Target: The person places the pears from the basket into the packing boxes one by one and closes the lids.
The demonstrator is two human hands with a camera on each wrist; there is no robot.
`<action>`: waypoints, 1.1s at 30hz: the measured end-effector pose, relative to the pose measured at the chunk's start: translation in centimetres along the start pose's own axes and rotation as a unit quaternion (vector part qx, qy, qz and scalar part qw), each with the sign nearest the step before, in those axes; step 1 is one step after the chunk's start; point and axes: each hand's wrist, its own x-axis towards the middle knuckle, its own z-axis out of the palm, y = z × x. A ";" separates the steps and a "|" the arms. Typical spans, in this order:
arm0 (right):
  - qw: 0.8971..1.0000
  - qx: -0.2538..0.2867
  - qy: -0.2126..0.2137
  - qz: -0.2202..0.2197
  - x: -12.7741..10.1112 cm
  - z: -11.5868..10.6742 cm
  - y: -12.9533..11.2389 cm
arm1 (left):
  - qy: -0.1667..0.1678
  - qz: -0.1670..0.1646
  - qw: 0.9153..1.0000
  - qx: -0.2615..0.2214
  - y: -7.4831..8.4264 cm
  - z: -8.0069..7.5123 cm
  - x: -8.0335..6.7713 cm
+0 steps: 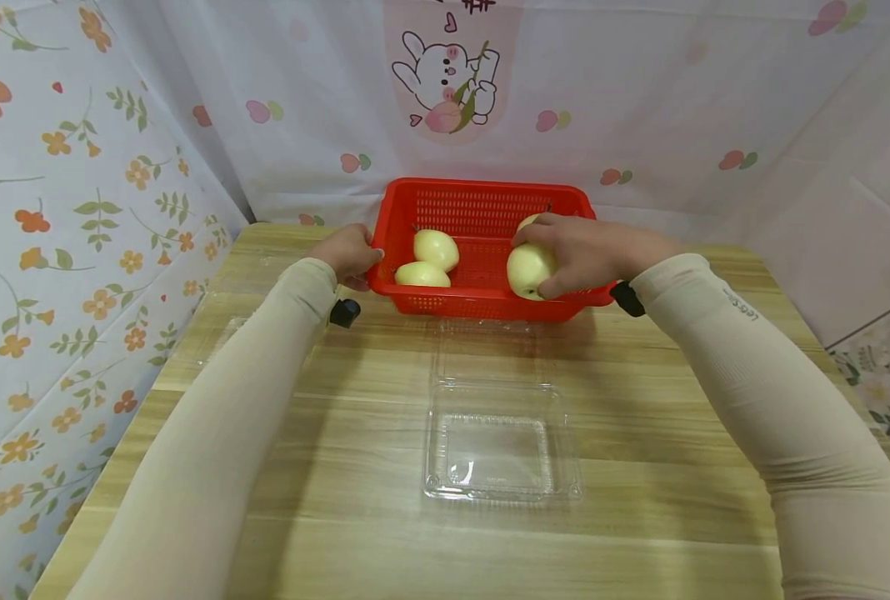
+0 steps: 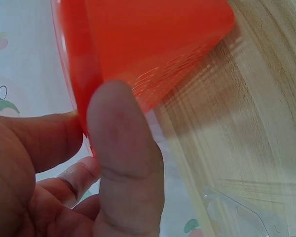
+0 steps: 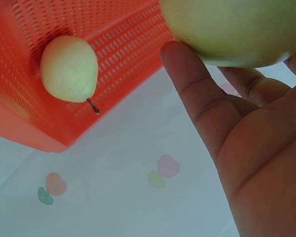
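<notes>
gripping pear (image 1: 529,268), right hand (image 1: 576,250)

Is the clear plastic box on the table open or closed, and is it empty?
Open and empty: the clear plastic box lies with its lid folded back flat toward the red basket; nothing is inside.

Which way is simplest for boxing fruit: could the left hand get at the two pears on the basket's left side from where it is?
Probably yes: the left hand grips the basket rim beside those two pears, and nothing covers them.
</notes>
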 end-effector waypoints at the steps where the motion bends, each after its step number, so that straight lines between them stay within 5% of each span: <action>1: 1.000 0.001 0.000 0.000 -0.1 0.0 -0.1 | 0.001 0.002 1.000 0.002 0.1 0.0 0.0; 13: 1.000 0.005 0.002 0.011 -0.6 0.3 -0.7 | -0.002 0.012 1.000 0.004 0.2 -0.1 -0.4; 33: 0.999 0.002 0.028 -0.029 -2.0 1.6 -2.3 | 0.001 0.019 1.000 0.023 0.0 0.0 0.0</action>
